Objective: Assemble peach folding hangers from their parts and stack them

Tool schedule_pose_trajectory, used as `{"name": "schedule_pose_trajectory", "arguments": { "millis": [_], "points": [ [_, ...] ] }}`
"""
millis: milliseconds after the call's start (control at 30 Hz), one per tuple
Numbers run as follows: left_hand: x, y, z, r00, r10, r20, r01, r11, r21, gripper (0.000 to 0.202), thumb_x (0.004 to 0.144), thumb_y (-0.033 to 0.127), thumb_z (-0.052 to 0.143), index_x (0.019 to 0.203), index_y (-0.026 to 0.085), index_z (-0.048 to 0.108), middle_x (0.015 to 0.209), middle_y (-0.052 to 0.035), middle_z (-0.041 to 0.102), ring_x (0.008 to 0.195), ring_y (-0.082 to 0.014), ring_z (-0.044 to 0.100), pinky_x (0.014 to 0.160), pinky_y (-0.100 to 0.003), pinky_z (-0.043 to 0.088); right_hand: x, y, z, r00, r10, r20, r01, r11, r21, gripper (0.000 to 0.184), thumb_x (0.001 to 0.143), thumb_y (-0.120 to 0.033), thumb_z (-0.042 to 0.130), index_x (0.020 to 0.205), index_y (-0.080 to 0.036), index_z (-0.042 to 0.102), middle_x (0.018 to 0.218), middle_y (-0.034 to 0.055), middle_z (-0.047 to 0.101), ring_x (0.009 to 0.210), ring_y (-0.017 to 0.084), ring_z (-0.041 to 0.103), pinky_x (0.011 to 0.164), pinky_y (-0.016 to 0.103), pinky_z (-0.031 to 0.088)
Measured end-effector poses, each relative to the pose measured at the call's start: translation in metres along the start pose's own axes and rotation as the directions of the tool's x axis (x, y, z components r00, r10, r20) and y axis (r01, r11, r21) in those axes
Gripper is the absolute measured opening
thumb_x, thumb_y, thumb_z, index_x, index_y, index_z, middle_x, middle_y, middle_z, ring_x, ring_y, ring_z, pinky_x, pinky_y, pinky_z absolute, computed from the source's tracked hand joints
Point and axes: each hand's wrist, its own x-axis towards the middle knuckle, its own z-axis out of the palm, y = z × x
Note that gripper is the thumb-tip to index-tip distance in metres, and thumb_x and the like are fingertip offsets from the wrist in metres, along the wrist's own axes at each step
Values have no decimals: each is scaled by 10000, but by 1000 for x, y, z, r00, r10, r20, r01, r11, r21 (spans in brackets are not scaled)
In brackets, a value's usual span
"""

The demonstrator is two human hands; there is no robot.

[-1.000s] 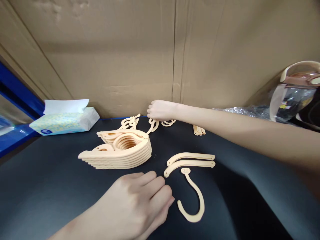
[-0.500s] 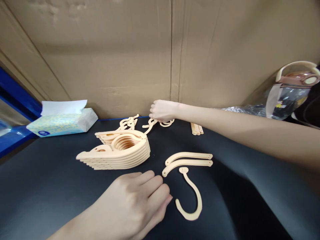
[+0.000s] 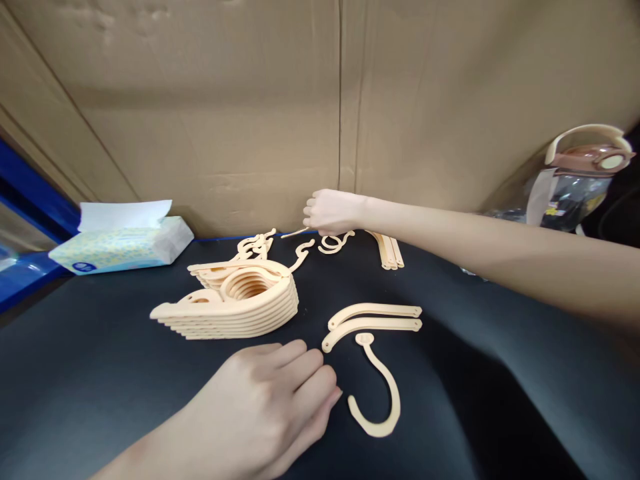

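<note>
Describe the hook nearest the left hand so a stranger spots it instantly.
On the black tabletop, look just right of the left hand. Nearer the viewer than two gently curved hanger arms lies a cream hook. Unlike those arms, it curls into a big open J.

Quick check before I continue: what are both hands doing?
Left hand: curled; any grip hidden.
Right hand: closed, holding a thin pale piece.

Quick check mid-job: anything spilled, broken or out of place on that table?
Nothing looks spilled or broken. The untidiest spot is the clump of hooks behind the stack of hanger pieces: they lie jumbled at odd angles, while the two curved bars sit neatly side by side.
</note>
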Motion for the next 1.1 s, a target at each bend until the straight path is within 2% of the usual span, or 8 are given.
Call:
{"name": "schedule_pose_trajectory", "arguments": {
  "millis": [133, 267, 467, 567, 667, 800, 933, 1100],
  "points": [
    [-1, 0, 1, 1000, 5, -11, -5, 1000, -8, 275, 1015, 120, 424, 803, 181, 588, 678, 10, 556, 574, -177, 459, 514, -335, 346, -9, 2, -1, 986, 153, -62, -143, 980, 139, 204, 907, -153, 511, 949, -90, 700, 942, 151, 731, 860, 248, 656, 720, 340, 371],
    [-2, 1, 2, 1000, -2, -11, 2, 1000, -5, 279, 1015, 122, 420, 792, 184, 576, 683, 9, 557, 578, -176, 455, 518, -334, 348, -19, 1, -5, 937, 328, -125, -268, 898, 348, 153, 857, -195, 553, 886, -120, 683, 805, 101, 705, 679, 194, 592, 617, 309, 325],
    [-6, 1, 7, 1000, -8, -21, 8, 1000, -11, 272, 1025, 139, 411, 797, 194, 549, 685, 15, 536, 583, -174, 426, 523, -335, 328, -30, 2, -8, 880, 455, -138, -257, 700, 667, 112, 828, -203, 620, 896, -122, 657, 761, 30, 666, 669, 135, 549, 628, 271, 364],
    [-8, 0, 9, 1000, -17, -24, 17, 1000, -13, 262, 1025, 140, 410, 812, 194, 554, 693, 13, 542, 588, -175, 430, 528, -337, 324, -33, 5, -7, 883, 461, -89, -218, 571, 792, 100, 888, -165, 584, 914, -95, 652, 828, 59, 699, 716, 125, 596, 659, 259, 434],
    [-9, 0, 9, 1000, -15, -25, 15, 1000, -13, 263, 1024, 139, 407, 815, 193, 557, 701, 9, 551, 586, -177, 437, 526, -343, 317, -34, 6, -6, 914, 406, -24, -177, 451, 875, 118, 913, -105, 553, 924, -89, 670, 883, 84, 737, 768, 125, 653, 701, 249, 503],
    [-7, 0, 9, 999, -12, -32, 11, 1000, -25, 250, 1018, 134, 418, 834, 187, 578, 688, 11, 544, 580, -180, 441, 518, -347, 316, -29, -1, -2, 948, 316, 31, -149, 359, 921, 97, 906, -123, 617, 923, -99, 709, 891, 90, 768, 812, 139, 691, 732, 247, 545],
    [-6, 0, 9, 999, -21, -33, 21, 1000, -17, 266, 1021, 134, 408, 828, 188, 584, 689, 12, 547, 578, -177, 445, 514, -346, 325, -17, -11, 7, 955, 295, 40, -147, 350, 925, 112, 888, -93, 621, 919, -109, 728, 883, 79, 779, 825, 140, 707, 751, 239, 550],
    [-6, 1, 6, 1000, -18, -22, 17, 999, -30, 267, 1018, 129, 416, 810, 186, 575, 692, 9, 548, 581, -177, 437, 513, -343, 319, -8, -16, 17, 948, 318, 18, -159, 424, 892, 144, 862, -126, 667, 988, -121, 735, 911, 79, 776, 802, 144, 693, 699, 236, 520]
  ]
}}
